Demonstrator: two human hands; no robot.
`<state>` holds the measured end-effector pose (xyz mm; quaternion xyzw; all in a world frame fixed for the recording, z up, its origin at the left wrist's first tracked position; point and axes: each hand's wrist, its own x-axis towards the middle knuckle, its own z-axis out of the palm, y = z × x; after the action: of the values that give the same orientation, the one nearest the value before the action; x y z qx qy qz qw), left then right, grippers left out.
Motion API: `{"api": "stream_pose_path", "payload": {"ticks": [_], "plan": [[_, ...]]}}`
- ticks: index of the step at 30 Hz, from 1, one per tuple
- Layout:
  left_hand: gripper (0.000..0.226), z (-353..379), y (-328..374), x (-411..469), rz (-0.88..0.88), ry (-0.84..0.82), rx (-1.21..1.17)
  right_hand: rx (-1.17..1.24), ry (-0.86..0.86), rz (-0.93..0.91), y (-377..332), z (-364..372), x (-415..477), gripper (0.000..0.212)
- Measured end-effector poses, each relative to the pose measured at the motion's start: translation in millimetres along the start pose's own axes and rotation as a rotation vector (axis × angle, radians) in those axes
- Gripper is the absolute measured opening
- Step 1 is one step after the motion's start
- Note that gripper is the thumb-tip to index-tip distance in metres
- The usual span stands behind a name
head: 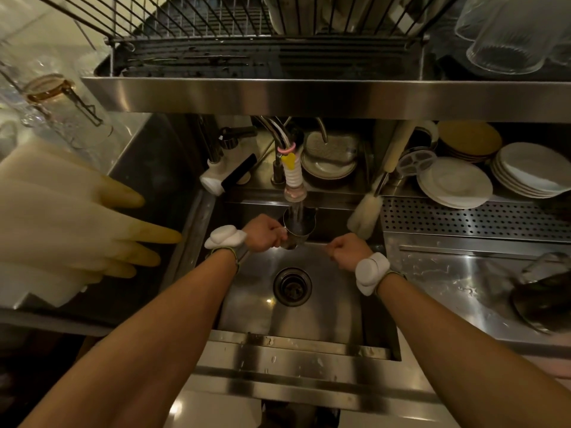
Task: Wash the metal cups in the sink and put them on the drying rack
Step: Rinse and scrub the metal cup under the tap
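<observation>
A metal cup point(298, 227) is held upright under the tap point(293, 177), and water runs into its open mouth. My left hand point(265, 234) grips the cup by its handle on the left side. My right hand point(350, 251) hovers to the right of the cup, over the sink point(349, 307), with its fingers curled into a fist and nothing in it. The wire drying rack point(265, 47) sits on a steel shelf above the sink.
Rubber gloves point(77, 223) hang at the left. A bottle brush point(366, 211) leans at the sink's back right. Stacked plates point(454, 182) and a perforated tray point(475, 216) lie to the right. Glasses point(506, 35) stand on the shelf's right end. A dark pan point(547, 295) rests on the right counter.
</observation>
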<state>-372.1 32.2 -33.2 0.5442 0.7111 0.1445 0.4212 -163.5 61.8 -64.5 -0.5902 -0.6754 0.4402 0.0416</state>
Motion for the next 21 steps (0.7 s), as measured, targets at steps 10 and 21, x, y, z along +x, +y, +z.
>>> {"api": "stream_pose_path", "payload": {"ticks": [10,21], "plan": [[0.045,-31.7,34.6,-38.7,0.026,0.270,0.570,0.006,-0.017,-0.092,-22.4,-11.2,-22.4,0.023],[0.023,-33.8,73.6,-61.0,0.155,0.378,1.106,0.029,0.014,-0.118,-28.5,-26.9,-36.0,0.025]]}}
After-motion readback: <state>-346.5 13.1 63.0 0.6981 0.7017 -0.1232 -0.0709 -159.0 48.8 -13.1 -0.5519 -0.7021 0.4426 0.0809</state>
